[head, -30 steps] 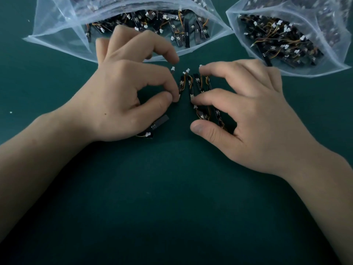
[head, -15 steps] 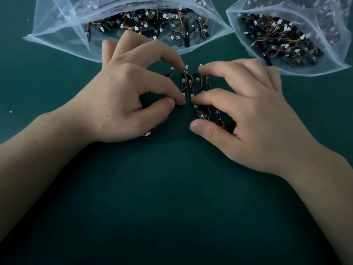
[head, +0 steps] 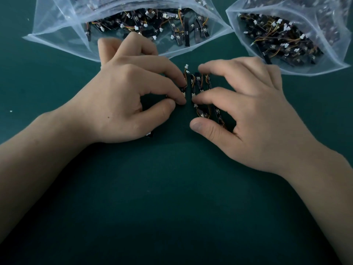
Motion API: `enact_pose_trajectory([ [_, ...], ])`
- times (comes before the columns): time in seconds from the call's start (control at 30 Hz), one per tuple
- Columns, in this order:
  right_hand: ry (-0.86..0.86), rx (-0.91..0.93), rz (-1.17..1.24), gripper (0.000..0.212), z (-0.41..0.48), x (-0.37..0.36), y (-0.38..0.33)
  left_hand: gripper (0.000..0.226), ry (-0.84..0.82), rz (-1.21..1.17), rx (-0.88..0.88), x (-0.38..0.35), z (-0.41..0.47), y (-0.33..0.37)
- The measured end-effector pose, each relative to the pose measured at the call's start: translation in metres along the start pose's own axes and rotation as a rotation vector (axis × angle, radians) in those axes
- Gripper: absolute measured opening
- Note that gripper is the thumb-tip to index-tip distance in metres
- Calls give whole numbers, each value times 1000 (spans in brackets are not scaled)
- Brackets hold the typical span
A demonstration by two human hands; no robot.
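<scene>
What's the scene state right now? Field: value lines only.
surface: dark green mat
left hand: curled fingertips pinch the leftmost strip, close beside the row
right hand: fingers and thumb hold the row of strips from both ends
spare strip: end shows under the left palm
bags: left bag and right bag, clear, filled with similar wired strips, behind the hands

The left hand [head: 122,96] covers all but a corner of one loose strip [head: 149,134], the right hand [head: 248,111] hides much of the row of strips [head: 198,87], and the left bag [head: 57,33] and right bag [head: 334,60] run past the top edge.
</scene>
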State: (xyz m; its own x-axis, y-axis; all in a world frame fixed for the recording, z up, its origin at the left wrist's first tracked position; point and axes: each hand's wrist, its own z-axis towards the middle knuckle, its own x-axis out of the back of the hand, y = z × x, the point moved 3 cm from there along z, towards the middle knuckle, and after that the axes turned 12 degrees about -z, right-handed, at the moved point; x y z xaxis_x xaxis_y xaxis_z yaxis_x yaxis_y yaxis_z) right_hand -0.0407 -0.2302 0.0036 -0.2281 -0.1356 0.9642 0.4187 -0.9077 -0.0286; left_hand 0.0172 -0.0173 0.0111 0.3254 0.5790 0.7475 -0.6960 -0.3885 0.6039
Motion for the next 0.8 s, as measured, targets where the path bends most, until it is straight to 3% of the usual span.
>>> enact_pose_trajectory([
  [0.8,10,-6,23,44,0,-1,2,27,7,84,-71,-1,-2,5],
])
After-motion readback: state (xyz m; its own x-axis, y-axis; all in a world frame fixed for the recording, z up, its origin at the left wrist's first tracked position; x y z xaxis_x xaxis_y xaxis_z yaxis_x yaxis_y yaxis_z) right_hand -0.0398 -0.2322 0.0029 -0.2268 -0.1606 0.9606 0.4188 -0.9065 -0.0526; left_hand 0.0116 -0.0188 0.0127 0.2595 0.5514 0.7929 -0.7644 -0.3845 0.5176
